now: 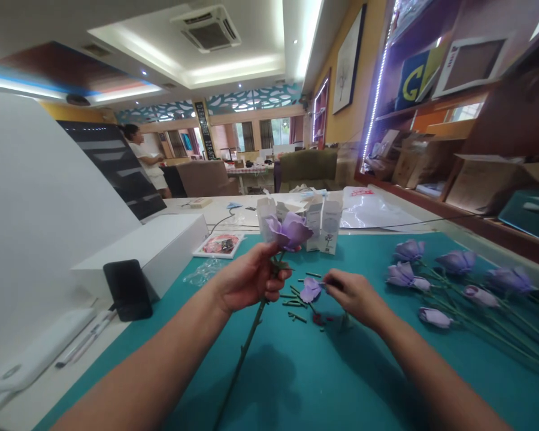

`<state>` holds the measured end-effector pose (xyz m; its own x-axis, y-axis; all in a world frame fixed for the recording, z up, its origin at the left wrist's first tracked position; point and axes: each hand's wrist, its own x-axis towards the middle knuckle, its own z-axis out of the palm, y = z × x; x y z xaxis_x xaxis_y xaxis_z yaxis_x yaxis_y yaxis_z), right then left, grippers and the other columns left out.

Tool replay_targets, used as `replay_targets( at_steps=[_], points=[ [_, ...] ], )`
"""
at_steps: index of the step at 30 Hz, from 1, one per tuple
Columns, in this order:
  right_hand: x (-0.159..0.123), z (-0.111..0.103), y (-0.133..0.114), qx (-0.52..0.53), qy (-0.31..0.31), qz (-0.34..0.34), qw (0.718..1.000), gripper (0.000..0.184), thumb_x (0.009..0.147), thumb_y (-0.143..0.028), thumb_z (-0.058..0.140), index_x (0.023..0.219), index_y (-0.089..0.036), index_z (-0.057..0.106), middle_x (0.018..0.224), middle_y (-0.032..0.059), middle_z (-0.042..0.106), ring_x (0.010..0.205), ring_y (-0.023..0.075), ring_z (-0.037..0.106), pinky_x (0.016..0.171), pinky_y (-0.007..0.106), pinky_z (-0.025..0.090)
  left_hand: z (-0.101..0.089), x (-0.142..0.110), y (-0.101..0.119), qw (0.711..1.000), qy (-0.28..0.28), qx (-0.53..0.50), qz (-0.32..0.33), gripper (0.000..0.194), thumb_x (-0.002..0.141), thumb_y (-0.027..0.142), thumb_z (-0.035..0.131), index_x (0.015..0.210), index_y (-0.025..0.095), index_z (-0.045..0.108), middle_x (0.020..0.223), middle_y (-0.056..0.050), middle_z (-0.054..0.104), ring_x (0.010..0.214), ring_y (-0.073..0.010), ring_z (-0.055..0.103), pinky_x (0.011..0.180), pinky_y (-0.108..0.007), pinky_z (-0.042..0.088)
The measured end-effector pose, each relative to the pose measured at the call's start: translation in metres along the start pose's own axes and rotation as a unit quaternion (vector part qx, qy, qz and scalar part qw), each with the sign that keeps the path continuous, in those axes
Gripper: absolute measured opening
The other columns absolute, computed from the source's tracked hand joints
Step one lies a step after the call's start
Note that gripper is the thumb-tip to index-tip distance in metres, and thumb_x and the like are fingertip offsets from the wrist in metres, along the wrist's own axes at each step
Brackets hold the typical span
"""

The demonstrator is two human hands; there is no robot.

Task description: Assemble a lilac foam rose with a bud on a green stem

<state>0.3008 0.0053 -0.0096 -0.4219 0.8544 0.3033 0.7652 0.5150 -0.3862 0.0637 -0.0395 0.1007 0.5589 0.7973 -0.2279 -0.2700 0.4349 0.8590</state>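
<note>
- I'm watching the left hand [251, 278] gripping a lilac foam rose [290, 232] just below its head, fingers closed around the stem [247, 353], which is slanting down over the mat.
- I'm seeing the right hand [353, 296] closing in a tight pinch on a thin green stick [317, 281], with the stick pointing toward the rose's stem.
- Right under the hands, a lilac petal [311, 290] is lying on the mat among loose green pieces [294, 302] and small dark red bits [317, 319].
- A teal mat [269, 383] is covering the table under all of this.
- Over on the right of the mat, more lilac roses [453, 281] are lying side by side, their stems running toward the lower right.
- Just behind the held rose, small white cartons [323, 224] are standing upright beyond the mat's far edge.
- On the left, a black phone [127, 290] is lying just beside a white box [139, 257].
- Well back on the left, a co-worker [141, 158] is standing near a brown chair [204, 178], facing away from the mat; I can't make out what that person's hands are holding.
- Along the right wall, shelves [431, 120] are holding cardboard and framed pieces.
</note>
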Motion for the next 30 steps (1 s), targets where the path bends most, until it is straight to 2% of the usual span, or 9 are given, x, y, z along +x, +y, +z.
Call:
replay_targets(
  at_steps=[3,7,9,12,14,20,30],
  points=[
    [0.005,-0.029,-0.017,0.175,0.101,0.004,0.979,0.022,0.088,-0.04,0.056,0.08,-0.02,0.061,0.069,0.0002,0.064,0.062,0.0153,0.057,0.058,0.028,0.043,0.0,0.001,0.0,1.0,-0.015,0.002,0.002,0.024,0.09,0.04,0.048,0.081,0.018,0.053,0.062,0.002,0.05,0.043,-0.0056,0.03,0.043,-0.019,0.021],
    [0.011,-0.063,-0.044,0.382,0.186,-0.043,0.904,0.02,0.083,-0.041,0.064,0.08,-0.021,0.063,0.069,0.0001,0.065,0.065,0.0155,0.061,0.061,0.029,0.049,0.0,0.003,-0.001,1.0,-0.03,-0.007,0.003,0.023,0.09,0.04,0.049,0.081,0.019,0.054,0.061,0.002,0.049,0.041,-0.0048,0.027,0.041,-0.019,0.018],
    [0.011,-0.072,-0.056,0.415,0.231,-0.061,0.878,0.014,0.079,-0.035,0.07,0.078,-0.021,0.065,0.067,-0.0014,0.064,0.063,0.0136,0.059,0.059,0.027,0.048,0.0,0.004,-0.001,1.0,-0.029,-0.011,0.003,0.022,0.09,0.039,0.047,0.084,0.019,0.055,0.06,0.003,0.049,0.04,-0.0047,0.027,0.04,-0.018,0.017],
    [0.008,-0.075,-0.069,0.417,0.287,-0.079,0.859,0.007,0.077,-0.027,0.072,0.077,-0.023,0.067,0.065,-0.0033,0.06,0.059,0.0108,0.053,0.054,0.024,0.045,0.001,0.005,0.0,1.0,-0.019,-0.011,0.007,0.021,0.09,0.035,0.043,0.088,0.019,0.057,0.06,0.003,0.05,0.039,-0.0048,0.027,0.04,-0.018,0.018],
    [0.005,-0.072,-0.072,0.426,0.293,-0.083,0.852,0.005,0.079,-0.027,0.071,0.078,-0.023,0.067,0.063,-0.0039,0.058,0.057,0.0105,0.052,0.052,0.024,0.044,0.001,0.006,-0.001,1.0,-0.013,-0.011,0.01,0.022,0.09,0.033,0.041,0.088,0.018,0.058,0.059,0.002,0.05,0.038,-0.0048,0.028,0.039,-0.018,0.018],
    [0.002,-0.067,-0.074,0.457,0.249,-0.096,0.848,0.006,0.084,-0.027,0.067,0.081,-0.022,0.065,0.064,-0.0033,0.063,0.06,0.0111,0.059,0.054,0.024,0.049,0.002,0.009,-0.002,1.0,-0.018,-0.007,-0.001,0.031,0.088,0.034,0.041,0.07,0.014,0.056,0.056,0.0,0.049,0.038,-0.0042,0.028,0.038,-0.019,0.019],
    [0.006,-0.057,-0.073,0.462,0.243,-0.104,0.846,0.006,0.086,-0.027,0.067,0.082,-0.023,0.066,0.068,-0.0038,0.068,0.064,0.0104,0.063,0.058,0.023,0.05,0.002,0.011,-0.003,1.0,-0.023,-0.011,-0.009,0.036,0.088,0.039,0.044,0.066,0.012,0.057,0.056,0.002,0.048,0.039,-0.0031,0.027,0.037,-0.018,0.02]
  ],
)
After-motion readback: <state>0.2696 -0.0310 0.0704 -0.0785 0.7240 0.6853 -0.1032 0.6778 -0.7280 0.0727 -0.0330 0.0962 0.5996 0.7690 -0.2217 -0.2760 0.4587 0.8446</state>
